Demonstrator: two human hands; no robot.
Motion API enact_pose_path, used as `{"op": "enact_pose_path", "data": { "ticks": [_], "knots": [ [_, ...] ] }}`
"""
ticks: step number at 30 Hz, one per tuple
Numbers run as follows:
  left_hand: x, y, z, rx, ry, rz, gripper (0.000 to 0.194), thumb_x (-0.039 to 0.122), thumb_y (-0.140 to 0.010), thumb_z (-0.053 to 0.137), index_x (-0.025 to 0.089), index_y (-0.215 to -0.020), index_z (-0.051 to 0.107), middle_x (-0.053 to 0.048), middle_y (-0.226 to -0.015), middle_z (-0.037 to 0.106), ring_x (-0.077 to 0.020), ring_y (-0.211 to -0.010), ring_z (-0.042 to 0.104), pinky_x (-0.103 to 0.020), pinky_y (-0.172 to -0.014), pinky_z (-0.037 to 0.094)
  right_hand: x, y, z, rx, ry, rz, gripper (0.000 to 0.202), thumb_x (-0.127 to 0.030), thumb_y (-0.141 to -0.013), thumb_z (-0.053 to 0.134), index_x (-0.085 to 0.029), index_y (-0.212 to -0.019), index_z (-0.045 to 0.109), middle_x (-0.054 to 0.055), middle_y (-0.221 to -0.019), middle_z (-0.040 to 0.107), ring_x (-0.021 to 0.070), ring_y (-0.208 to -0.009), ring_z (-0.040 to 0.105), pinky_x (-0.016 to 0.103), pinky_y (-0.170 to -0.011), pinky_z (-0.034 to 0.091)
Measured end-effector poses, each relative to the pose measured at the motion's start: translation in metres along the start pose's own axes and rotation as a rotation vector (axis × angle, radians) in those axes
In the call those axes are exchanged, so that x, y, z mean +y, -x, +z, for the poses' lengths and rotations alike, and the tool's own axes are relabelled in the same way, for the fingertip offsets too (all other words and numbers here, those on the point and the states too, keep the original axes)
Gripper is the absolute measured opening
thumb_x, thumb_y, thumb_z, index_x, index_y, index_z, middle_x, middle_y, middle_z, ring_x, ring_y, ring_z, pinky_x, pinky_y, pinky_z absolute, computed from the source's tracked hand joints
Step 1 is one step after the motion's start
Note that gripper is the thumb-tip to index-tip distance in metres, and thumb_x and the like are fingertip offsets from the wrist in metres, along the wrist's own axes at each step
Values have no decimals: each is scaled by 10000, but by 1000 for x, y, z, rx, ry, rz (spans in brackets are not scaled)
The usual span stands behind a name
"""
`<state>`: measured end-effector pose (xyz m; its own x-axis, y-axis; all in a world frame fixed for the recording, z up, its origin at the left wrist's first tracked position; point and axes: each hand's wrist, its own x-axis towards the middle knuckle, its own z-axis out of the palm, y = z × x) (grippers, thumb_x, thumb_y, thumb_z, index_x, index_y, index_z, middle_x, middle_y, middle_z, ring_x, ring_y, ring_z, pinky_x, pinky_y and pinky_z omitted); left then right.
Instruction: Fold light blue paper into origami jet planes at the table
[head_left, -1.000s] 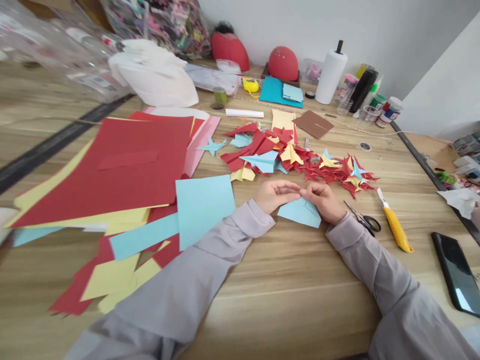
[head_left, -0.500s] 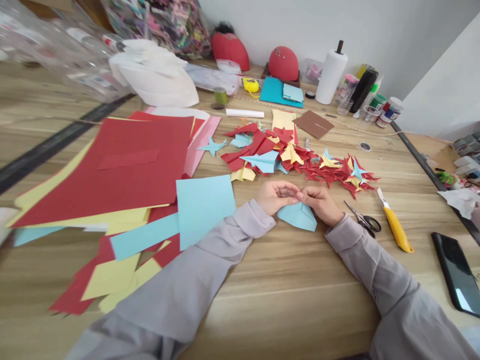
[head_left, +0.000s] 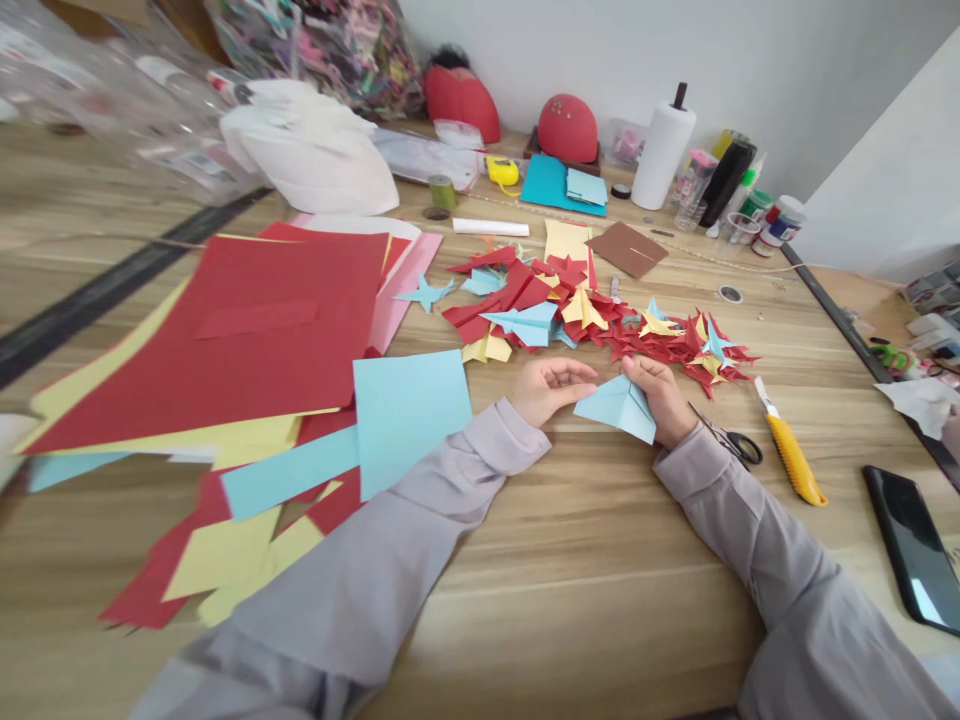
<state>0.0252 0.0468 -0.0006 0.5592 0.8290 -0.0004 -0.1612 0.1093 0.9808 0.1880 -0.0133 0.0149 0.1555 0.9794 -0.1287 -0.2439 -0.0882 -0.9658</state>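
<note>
Blue square (head_left: 412, 425): one, left of the left grip
Left grip (head_left: 559, 390): one hand, loosely curled by the paper's left corner; whether it pinches, cannot tell
Folded paper (head_left: 621, 408): one, between both grips; light blue, creased, roughly triangular
Right grip (head_left: 660, 393): one hand, pinching the folded paper
Scissors (head_left: 725, 436): one pair, just right of the right grip
Cutter (head_left: 796, 460): one, farther right

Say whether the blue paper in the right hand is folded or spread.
Folded: the blue paper shows creases and slanted edges.
</note>
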Motion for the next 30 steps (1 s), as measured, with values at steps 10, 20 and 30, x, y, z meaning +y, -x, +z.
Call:
{"op": "enact_pose_path", "data": {
  "ticks": [10,20,30],
  "knots": [
    [-3,4,7,-51,21,-3,371,311,-458,834,127,-724,652,-22,-646,665,-124,-597,605,-263,-599,494,3,2,4,-127,275,-111,452,-545,-657,687,-176,-536,456,-67,-501,359,57,-463,279,214,-428,215],
    [1,0,5,101,45,25,306,315,-484,802,144,-670,629,7,-603,633,-97,-549,561,-222,-537,461,0,3,6,-180,382,-102,404,-537,-613,713,-166,-621,553,-39,-565,484,74,-518,384,209,-467,293],
    [1,1,8,127,3,19,294,304,-456,808,145,-621,623,16,-543,588,-87,-494,505,-228,-500,420,7,1,5,-195,509,-157,366,-485,-619,728,-169,-593,545,-54,-516,436,66,-490,329,214,-445,250]
  ]
}}
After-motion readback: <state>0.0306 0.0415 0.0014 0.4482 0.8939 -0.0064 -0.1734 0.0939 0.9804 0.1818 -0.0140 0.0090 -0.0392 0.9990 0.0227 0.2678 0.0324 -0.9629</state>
